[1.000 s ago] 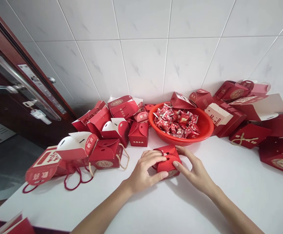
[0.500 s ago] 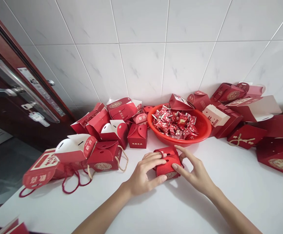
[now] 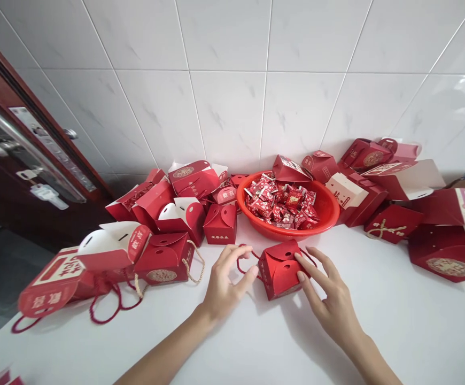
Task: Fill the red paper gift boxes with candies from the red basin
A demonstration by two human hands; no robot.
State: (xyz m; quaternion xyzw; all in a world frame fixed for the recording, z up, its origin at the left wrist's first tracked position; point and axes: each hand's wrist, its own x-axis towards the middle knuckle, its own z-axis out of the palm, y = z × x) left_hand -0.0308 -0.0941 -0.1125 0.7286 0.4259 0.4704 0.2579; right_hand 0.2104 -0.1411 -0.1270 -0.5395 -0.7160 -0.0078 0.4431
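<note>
A small red gift box [image 3: 283, 270] stands on the white table before me, its rounded top flaps folded down and two slots showing. Dark red cord loops stick out at its left and right sides. My left hand [image 3: 227, 283] is off the box on its left, thumb and fingers apart. Its fingertips are at the left cord loop [image 3: 239, 264]; whether they touch it I cannot tell. With outstretched fingers my right hand [image 3: 328, 294] touches the box's top and right side, beside the right cord. What is inside the box is hidden.
Behind the box stands an orange-red basin [image 3: 264, 230] of wrapped candies [image 3: 284, 203]. Red gift boxes [image 3: 164, 262] crowd the left side, some with open flaps and trailing cords. More boxes [image 3: 443, 262] are piled at right. A tiled wall [image 3: 228, 107] and a door [image 3: 36, 176] border the table.
My left hand has let go of the box and moved left to its cord. The left loop now stands out from the box. My right hand stays at the box. The view has shifted slightly.
</note>
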